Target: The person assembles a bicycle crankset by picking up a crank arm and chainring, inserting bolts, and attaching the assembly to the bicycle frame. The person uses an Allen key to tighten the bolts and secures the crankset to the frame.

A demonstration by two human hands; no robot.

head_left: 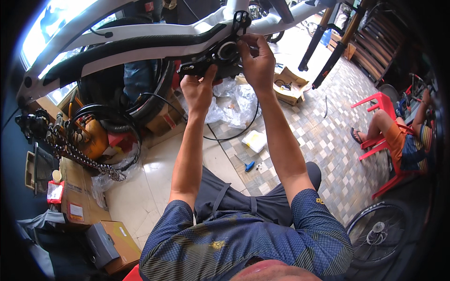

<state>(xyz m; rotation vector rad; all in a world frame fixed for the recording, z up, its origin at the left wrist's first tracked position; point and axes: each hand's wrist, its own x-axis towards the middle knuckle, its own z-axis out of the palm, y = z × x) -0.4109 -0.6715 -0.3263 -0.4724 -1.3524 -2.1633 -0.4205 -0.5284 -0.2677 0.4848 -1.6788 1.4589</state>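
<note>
A white and black bike frame (pixel 124 55) spans the top of the view, with its ring-shaped bottom bracket shell (pixel 228 51) between my hands. Around that shell sits a black plate-like part (pixel 199 64), with a slotted upper end that resembles a chain guide. My left hand (pixel 198 91) is closed on its lower edge, thumb up. On the shell's right side, my right hand (pixel 258 61) is closed, with thumb and fingertips pinched at the part's edge. What lies under those fingertips is partly hidden.
Gold and black fork legs (pixel 337 42) hang at the right. Below lie clear plastic wrap (pixel 234 105), an open cardboard box (pixel 289 86) and a blue-handled tool (pixel 248 166). A chain (pixel 93 161) hangs at left. Another person (pixel 398 136) sits at right, near a wheel (pixel 377 234).
</note>
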